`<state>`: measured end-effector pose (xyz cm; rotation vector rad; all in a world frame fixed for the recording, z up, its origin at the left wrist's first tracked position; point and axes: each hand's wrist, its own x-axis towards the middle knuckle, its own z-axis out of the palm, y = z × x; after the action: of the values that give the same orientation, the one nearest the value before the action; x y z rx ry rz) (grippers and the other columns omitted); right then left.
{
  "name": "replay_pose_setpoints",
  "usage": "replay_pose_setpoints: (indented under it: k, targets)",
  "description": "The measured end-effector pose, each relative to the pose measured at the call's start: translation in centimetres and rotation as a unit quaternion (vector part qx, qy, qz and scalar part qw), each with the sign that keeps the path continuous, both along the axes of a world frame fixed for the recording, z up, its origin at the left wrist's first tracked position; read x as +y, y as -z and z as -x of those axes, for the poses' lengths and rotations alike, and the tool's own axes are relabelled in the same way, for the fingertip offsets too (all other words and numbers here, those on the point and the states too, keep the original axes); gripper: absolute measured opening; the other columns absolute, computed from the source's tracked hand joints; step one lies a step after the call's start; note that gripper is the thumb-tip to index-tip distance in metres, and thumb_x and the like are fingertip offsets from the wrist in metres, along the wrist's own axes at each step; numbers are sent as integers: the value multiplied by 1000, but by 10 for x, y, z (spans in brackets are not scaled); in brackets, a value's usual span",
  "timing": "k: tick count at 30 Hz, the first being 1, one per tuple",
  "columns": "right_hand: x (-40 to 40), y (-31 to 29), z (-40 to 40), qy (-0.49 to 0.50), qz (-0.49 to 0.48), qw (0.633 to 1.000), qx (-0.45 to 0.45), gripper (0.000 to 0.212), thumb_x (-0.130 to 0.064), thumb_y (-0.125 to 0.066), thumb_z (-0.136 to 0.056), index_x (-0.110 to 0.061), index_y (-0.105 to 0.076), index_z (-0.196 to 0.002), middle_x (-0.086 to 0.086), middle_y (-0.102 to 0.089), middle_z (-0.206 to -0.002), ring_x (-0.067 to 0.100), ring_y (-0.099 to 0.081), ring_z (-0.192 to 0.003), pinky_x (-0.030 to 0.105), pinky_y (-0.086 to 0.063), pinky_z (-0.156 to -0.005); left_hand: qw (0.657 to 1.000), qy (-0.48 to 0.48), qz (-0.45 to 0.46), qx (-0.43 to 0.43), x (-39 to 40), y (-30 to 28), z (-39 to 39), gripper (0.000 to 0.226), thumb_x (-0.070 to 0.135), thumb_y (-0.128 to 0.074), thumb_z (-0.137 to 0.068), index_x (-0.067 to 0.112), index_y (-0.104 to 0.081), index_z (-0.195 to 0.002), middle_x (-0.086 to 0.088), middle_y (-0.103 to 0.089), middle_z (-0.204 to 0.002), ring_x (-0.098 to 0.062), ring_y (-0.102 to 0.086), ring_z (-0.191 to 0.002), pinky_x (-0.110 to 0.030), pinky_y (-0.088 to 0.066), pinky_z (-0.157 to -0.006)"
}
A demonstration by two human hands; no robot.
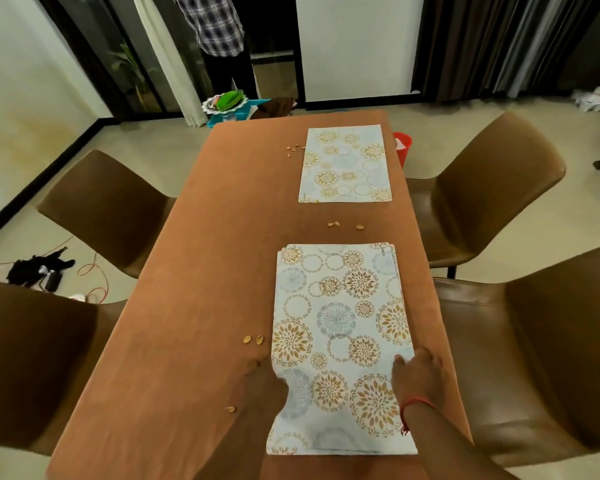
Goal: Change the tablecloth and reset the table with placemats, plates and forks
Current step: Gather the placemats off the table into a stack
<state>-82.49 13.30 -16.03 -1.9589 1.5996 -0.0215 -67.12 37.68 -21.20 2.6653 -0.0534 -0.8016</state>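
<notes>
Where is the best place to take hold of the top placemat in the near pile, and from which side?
Probably its near long edges, coming from the person's end of the table. The near pile of placemats lies flat, so only an edge can be pinched; the left hand and right hand rest there.

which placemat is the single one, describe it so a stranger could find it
Start at the long table under the brown tablecloth and look to its far end. The single placemat lies there alone and untouched, while the near stack of placemats shows layered edges.

Bare forearms; a red thread bracelet point(417, 403) circles the right wrist.
</notes>
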Motion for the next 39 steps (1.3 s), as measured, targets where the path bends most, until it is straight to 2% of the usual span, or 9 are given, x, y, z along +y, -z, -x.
replay_pose_setpoints:
  k: [4,7,14,17,22,27,31,35,39]
  targets:
    - [2,2,-10,53,-53,994,-82,39,-19,-61,-94,-2,-47,-127,20,-60,-121,40,-62,-104,48,-55,-84,997,-21,56,49,-8,-32,-1,44,43,-52,-79,30,-62,-120,-1,-62,-123,-24,-60,-110,-40,-52,-95]
    - [1,-2,-9,68,-73,989,-108,30,-16,-56,-97,-7,-42,-122,17,-65,-106,37,-66,-89,45,-57,-74,991,-50,108,64,-17,-58,0,34,32,-56,-97,17,-62,-127,-5,-64,-129,-26,-60,-115,-31,-46,-95]
    - [9,-13,-2,78,-70,984,-143,36,-18,-53,-100,-9,-54,-135,15,-66,-119,35,-63,-105,45,-55,-89,970,-124,207,-28,-33,-93,11,39,16,-55,-102,1,-51,-138,-16,-60,-135,-33,-56,-121,-30,-43,-93]
    - [16,-26,3,110,-50,975,-185,30,-13,-53,-100,-11,-56,-130,12,-66,-118,33,-64,-104,46,-56,-88,961,-98,251,-54,-36,-104,11,31,15,-56,-101,-4,-55,-126,-16,-66,-115,-28,-60,-103,-26,-39,-79]
    - [31,-49,21,189,-14,952,-242,21,-11,-52,-99,-17,-60,-118,7,-68,-113,29,-64,-102,45,-56,-87,950,-16,308,-53,-39,-121,-6,15,16,-54,-102,4,-57,-109,7,-57,-87,-22,-60,-96,-29,-40,-78]
    - [45,-75,55,247,47,926,-283,14,-15,-49,-101,-27,-55,-104,1,-67,-106,21,-65,-92,43,-59,-78,931,52,361,-37,-62,-138,4,18,16,-54,-102,3,-58,-114,3,-58,-98,-23,-58,-102,-29,-37,-82]
    - [36,-92,116,313,96,896,-301,13,-12,-51,-100,-20,-58,-107,4,-66,-107,23,-61,-92,33,-52,-74,904,117,412,12,-105,-158,46,17,14,-52,-103,15,-56,-119,10,-59,-103,-17,-54,-100,-29,-40,-86]
    - [11,-108,202,375,132,867,-300,14,-10,-51,-99,-16,-59,-108,7,-64,-109,24,-56,-94,31,-43,-79,884,198,421,52,-163,-165,112,22,18,-51,-103,17,-58,-125,6,-62,-114,-21,-59,-108,-34,-45,-91]
    - [-23,-108,271,411,144,845,-312,16,-9,-52,-97,-15,-61,-109,7,-67,-110,27,-60,-98,35,-49,-84,882,229,401,92,-215,-168,172,24,23,-48,-105,20,-55,-127,-3,-65,-116,-26,-61,-105,-46,-53,-92]
